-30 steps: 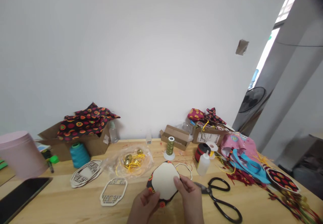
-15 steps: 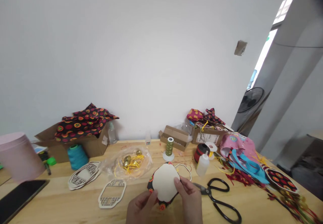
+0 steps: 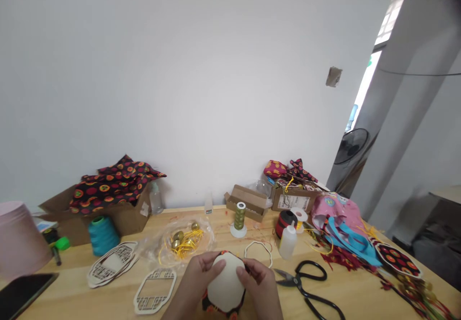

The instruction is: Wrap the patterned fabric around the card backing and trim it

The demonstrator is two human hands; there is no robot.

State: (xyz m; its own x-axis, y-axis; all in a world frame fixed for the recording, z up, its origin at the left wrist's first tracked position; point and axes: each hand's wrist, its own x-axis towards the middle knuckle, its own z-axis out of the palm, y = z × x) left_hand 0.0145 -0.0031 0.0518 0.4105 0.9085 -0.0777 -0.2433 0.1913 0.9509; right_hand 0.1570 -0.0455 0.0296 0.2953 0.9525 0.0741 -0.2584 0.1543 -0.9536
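At lower centre, the left hand [image 3: 203, 274] and right hand [image 3: 258, 277] each pinched a cream panel [image 3: 225, 285] over patterned fabric [image 3: 206, 304], above a pale wooden table [image 3: 115, 303]; a white wall [image 3: 201, 80] spanned upper centre, a black fan [image 3: 352, 146] middle right.

Head view, facing wall [image 3: 216, 94], angled down over table [image 3: 111, 303], seemingly near

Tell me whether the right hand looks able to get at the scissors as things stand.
Probably yes: the scissors lie just right of the right hand, with nothing on them and only bare table between. It grips the panel, so would likely need to let go first.
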